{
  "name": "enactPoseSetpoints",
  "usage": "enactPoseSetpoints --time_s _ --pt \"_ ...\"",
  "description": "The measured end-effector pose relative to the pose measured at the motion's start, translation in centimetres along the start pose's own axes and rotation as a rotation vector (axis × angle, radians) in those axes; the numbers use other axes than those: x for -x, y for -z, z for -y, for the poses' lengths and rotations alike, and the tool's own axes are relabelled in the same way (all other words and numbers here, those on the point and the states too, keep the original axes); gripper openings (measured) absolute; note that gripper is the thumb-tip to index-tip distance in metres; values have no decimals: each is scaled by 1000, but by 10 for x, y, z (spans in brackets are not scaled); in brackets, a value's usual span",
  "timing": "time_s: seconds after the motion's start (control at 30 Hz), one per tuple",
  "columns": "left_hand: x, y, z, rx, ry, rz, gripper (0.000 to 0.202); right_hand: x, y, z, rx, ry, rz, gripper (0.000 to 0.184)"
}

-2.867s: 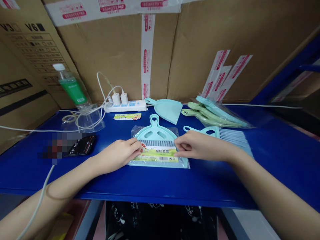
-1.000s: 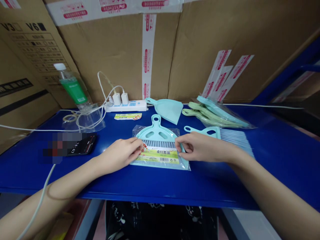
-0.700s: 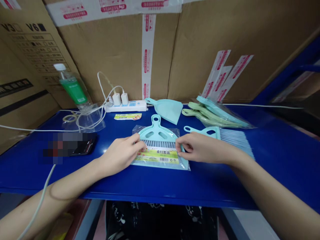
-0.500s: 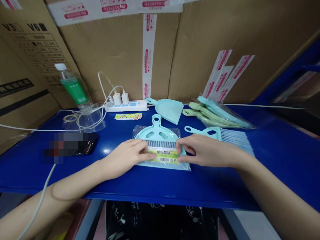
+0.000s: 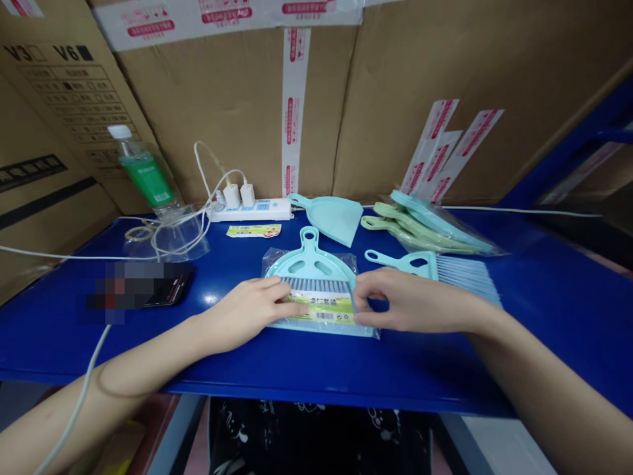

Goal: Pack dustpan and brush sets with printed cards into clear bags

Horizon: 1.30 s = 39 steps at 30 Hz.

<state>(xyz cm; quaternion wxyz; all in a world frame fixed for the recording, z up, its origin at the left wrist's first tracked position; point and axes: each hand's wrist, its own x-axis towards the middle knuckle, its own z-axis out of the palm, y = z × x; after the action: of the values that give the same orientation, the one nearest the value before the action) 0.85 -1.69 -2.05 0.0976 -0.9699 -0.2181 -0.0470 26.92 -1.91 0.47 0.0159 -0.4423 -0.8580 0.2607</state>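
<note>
In front of me on the blue table lies a light-blue dustpan and brush set (image 5: pixel 310 265) in a clear plastic bag, its handle pointing away. A yellow-green and white label (image 5: pixel 324 305) shows across the brush bristles. My left hand (image 5: pixel 257 305) is closed at the set's left edge, thumb lying over the label. At the right edge my right hand (image 5: pixel 395 297) pinches the plastic bag, with thumb and forefinger near the label's end. A loose light-blue brush (image 5: pixel 459 272) lies just beyond my right hand. Behind the set is a loose light-blue dustpan (image 5: pixel 336 218).
Bagged green and blue dustpan sets (image 5: pixel 435 227) are piled at the back right. A loose label card (image 5: pixel 254 231) lies before a white power strip (image 5: pixel 262 210) with plugged cables. A bottle (image 5: pixel 146 175) and a dark phone-like object (image 5: pixel 171 287) are at the left. Cardboard boxes (image 5: pixel 222 112) stand behind.
My right hand has shifted slightly to the right, drawing the bag's right edge a little outward. My left hand has barely moved.
</note>
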Motion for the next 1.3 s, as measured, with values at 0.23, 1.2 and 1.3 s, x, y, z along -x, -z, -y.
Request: enactPoseSetpoints --time_s 0.23,1.2,1.3 --pt "0 0 1 7 7 21 44 -3 1 -3 12 2 -38 29" --pt "-1 7 1 -34 8 94 42 -10 -2 2 139 262 -24 22" --pt "2 11 3 -11 58 109 44 -6 3 -1 75 204 8 22"
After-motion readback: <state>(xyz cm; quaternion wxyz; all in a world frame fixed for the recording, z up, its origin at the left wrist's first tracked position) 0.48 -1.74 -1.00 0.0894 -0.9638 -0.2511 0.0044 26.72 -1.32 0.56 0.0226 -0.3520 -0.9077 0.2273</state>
